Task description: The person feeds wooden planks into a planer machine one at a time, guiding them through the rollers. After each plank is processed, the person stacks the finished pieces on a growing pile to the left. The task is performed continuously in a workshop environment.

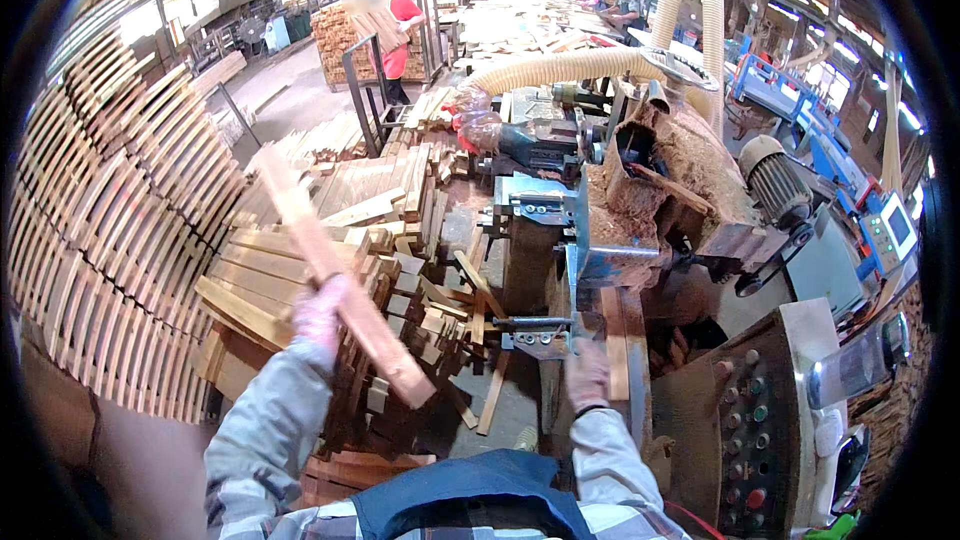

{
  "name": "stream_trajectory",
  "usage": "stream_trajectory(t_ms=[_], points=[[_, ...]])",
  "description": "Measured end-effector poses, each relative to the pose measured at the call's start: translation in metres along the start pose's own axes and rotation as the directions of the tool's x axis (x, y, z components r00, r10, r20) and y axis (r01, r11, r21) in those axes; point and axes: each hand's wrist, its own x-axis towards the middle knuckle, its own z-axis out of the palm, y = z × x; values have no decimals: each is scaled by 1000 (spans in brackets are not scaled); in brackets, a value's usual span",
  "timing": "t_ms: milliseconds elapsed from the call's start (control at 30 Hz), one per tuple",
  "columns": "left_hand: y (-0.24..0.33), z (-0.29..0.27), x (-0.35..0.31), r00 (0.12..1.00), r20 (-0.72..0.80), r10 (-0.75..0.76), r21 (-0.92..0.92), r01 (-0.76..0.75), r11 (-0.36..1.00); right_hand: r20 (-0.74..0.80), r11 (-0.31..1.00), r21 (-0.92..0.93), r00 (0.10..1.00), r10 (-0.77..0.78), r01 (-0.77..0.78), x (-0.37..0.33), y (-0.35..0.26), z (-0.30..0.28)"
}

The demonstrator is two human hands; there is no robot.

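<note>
My left hand (pixel 322 314) is closed around a wooden board (pixel 312 232), held slantwise above the stacked timber on the left. The board's far end points up and left, its near end down toward the middle. My right hand (pixel 587 372) is at the machine's feed bed, close beside wooden strips (pixel 615 340) lying lengthwise there. Motion smears its fingers, so I cannot make out their grip. Just beyond that hand is the metal clamp bracket (pixel 540 340) of the woodworking machine (pixel 650 180), which is coated in sawdust.
Boards are piled on a stack (pixel 265 275) at the left, with offcuts (pixel 440 325) beside it. Tall slatted timber stacks (pixel 100 270) stand at far left. A button panel (pixel 745 440) is at lower right, a motor (pixel 775 180) beyond. A person in red (pixel 400 15) stands farther back.
</note>
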Motion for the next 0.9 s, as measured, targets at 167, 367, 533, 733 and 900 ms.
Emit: stream_trajectory(t_ms=[167, 367, 533, 733, 900], points=[[-60, 101, -46, 966, 231, -114, 71, 100, 992, 48, 922, 313, 966, -255, 228, -18, -150, -48], [-104, 165, -114, 805, 476, -355, 195, 297, 935, 190, 948, 205, 960, 206, -244, -85, -162, -80], [-66, 160, -131, 509, 720, -471, 390, 265, 882, 56, 892, -32, 890, 452, -451, -206, -97, -104], [-17, 89, -57, 814, 557, -162, 77, 143, 987, 21, 625, -486, 706, 707, -611, -376, -37, -155], [20, -15, 2, 983, 112, 148, 110, -160, 981, -93, 462, -657, 672, 734, -595, -402, -10, -145]])
